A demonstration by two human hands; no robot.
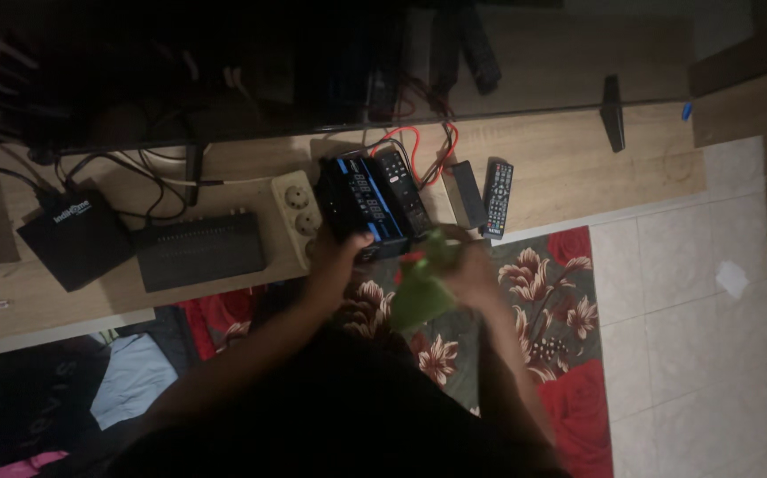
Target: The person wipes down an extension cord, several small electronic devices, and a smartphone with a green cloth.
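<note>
My left hand (341, 250) grips the front edge of a black box with a blue stripe (359, 202) that sits on the low wooden shelf (569, 168). My right hand (465, 264) is closed on a green cloth (421, 288), held just below the shelf's front edge. A black remote (403, 188) lies on top of the box at its right side. The room is dim and the fingers are hard to make out.
On the shelf stand a white power strip (299, 212), a flat black box (198, 250), a black router-like box (74, 235), a small black box (466, 193) and another remote (498, 196). Cables run behind. A flowered rug (560, 301) and pale floor tiles (693, 310) lie below.
</note>
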